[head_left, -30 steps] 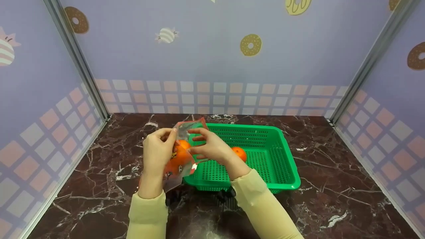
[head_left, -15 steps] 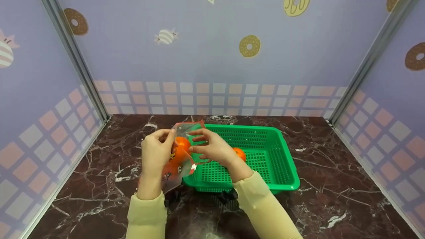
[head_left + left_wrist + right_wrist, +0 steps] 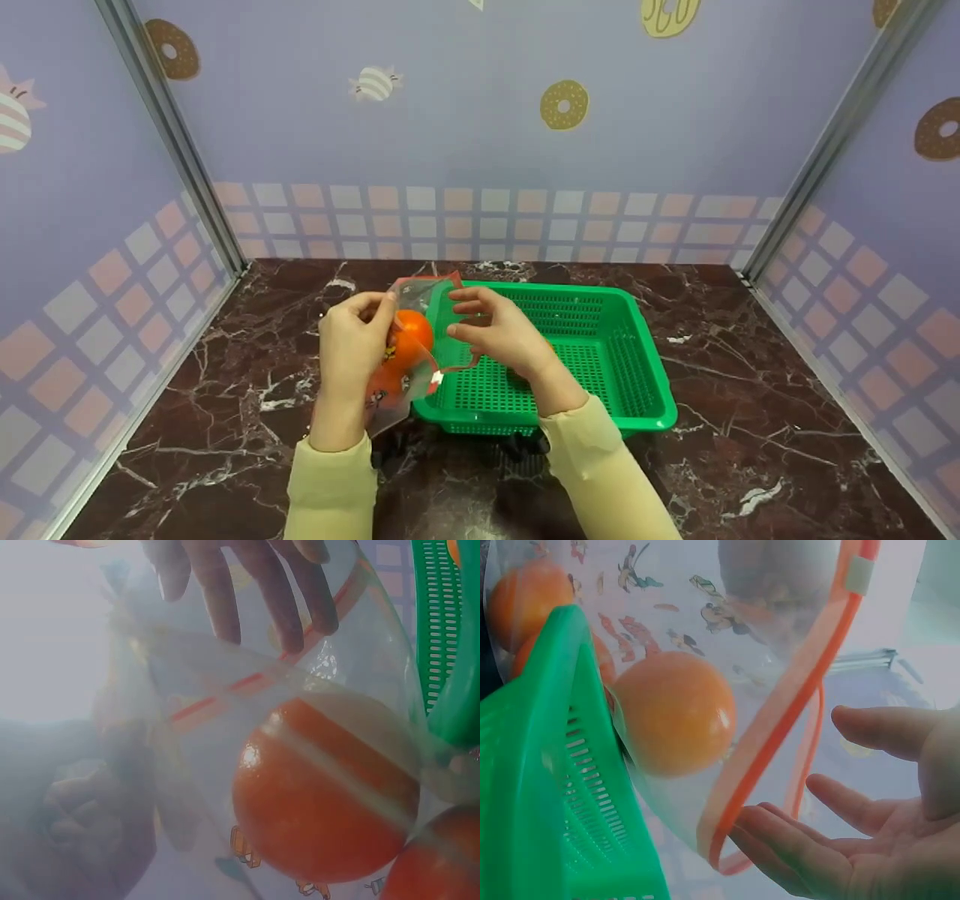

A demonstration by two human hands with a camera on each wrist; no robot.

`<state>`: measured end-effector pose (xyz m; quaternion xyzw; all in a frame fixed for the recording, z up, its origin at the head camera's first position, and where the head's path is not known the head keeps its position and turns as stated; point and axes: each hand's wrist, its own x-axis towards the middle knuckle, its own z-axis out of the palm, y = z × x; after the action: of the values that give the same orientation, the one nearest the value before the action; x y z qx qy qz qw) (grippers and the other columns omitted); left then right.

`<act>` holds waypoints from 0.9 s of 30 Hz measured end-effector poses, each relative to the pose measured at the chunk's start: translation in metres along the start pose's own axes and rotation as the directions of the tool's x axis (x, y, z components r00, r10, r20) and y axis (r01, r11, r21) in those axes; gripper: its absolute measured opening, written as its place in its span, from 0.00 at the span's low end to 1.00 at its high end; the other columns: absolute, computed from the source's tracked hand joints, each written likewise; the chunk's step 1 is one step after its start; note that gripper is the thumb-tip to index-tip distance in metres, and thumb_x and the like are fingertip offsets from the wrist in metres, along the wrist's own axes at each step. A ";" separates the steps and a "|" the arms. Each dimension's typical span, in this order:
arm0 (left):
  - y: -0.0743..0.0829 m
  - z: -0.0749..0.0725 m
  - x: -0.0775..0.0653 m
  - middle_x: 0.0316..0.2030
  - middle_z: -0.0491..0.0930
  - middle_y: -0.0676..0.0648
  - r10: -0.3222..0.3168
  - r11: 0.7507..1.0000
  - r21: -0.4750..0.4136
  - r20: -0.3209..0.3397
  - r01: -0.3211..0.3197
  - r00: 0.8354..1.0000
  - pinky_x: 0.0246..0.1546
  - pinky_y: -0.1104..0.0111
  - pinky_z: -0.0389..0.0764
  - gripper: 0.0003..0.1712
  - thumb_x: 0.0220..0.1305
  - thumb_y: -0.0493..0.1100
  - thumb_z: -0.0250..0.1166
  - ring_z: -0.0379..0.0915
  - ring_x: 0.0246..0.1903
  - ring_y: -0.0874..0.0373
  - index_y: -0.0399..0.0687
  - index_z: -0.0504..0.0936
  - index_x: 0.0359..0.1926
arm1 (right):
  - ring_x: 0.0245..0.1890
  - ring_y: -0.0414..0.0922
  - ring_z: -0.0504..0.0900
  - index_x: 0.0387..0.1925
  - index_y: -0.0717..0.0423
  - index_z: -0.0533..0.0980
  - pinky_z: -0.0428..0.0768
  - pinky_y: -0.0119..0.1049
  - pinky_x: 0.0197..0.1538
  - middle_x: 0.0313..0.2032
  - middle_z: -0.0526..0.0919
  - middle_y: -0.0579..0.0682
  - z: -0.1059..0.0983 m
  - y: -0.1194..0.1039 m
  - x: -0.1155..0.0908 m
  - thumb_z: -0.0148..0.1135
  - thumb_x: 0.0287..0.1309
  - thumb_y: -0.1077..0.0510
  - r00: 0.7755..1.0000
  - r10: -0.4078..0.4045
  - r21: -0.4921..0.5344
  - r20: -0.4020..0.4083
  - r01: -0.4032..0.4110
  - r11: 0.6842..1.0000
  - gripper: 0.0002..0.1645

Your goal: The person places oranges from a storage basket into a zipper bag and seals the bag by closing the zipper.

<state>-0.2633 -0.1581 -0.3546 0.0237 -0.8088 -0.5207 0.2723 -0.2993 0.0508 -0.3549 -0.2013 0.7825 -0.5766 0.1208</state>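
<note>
My left hand (image 3: 356,337) pinches the edge of a clear zip bag (image 3: 394,412) between thumb and fingers. Red strips line the bag's mouth, and a white slider (image 3: 859,575) sits on one. Inside are oranges, the uppermost orange (image 3: 415,335) near the mouth; cartoon figures are printed on the plastic. My right hand (image 3: 506,330) is just right of the mouth, above the basket. Its fingers are spread, with nothing held, and the fingertips (image 3: 750,821) are close to the red strip; contact is unclear. Another orange (image 3: 552,347) in the basket is mostly hidden behind the right wrist.
A green perforated basket (image 3: 658,367) stands on the dark marbled table (image 3: 750,420), right of the bag and partly behind it. Patterned panels (image 3: 480,150) enclose the table at the back and both sides.
My right hand has drawn back to the right, away from the bag's mouth and the upper orange. The left hand and the bag have hardly moved.
</note>
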 end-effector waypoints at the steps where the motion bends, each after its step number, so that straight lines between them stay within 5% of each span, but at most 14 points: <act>1: 0.000 0.000 0.000 0.18 0.83 0.48 0.000 1.000 0.000 -0.001 0.000 1.000 0.16 0.75 0.72 0.13 0.72 0.43 0.65 0.74 0.14 0.64 0.40 0.90 0.36 | 0.67 0.55 0.77 0.70 0.46 0.70 0.85 0.45 0.51 0.68 0.74 0.56 -0.001 0.001 0.000 0.65 0.69 0.56 1.000 -0.006 0.006 -0.004 0.006 1.000 0.30; 10: -0.001 -0.001 0.000 0.18 0.83 0.49 -0.010 1.000 -0.011 0.006 0.010 1.000 0.17 0.74 0.74 0.13 0.72 0.44 0.65 0.76 0.14 0.63 0.40 0.90 0.36 | 0.65 0.54 0.80 0.70 0.47 0.71 0.83 0.56 0.60 0.67 0.75 0.57 -0.011 0.007 -0.007 0.66 0.69 0.58 0.996 -0.007 0.040 -0.083 0.010 0.999 0.30; 17: -0.001 -0.001 0.000 0.18 0.83 0.49 -0.015 1.000 -0.009 -0.001 0.015 1.000 0.17 0.74 0.74 0.13 0.72 0.45 0.65 0.77 0.15 0.61 0.42 0.90 0.36 | 0.69 0.59 0.74 0.71 0.43 0.71 0.79 0.56 0.64 0.70 0.73 0.56 -0.020 0.017 -0.011 0.69 0.67 0.57 0.974 0.025 -0.081 -0.224 -0.044 0.996 0.33; 27: -0.002 -0.001 0.000 0.18 0.83 0.49 0.005 1.000 0.003 0.003 -0.005 1.000 0.16 0.74 0.73 0.13 0.73 0.45 0.64 0.76 0.14 0.63 0.41 0.90 0.37 | 0.77 0.63 0.60 0.75 0.49 0.66 0.66 0.63 0.73 0.77 0.63 0.60 -0.022 0.040 -0.009 0.72 0.63 0.56 0.967 0.031 -0.284 -0.254 -0.105 0.953 0.41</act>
<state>-0.2629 -0.1600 -0.3557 0.0212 -0.8101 -0.5187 0.2726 -0.3074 0.0835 -0.3867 -0.1167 0.8752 -0.4692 0.0111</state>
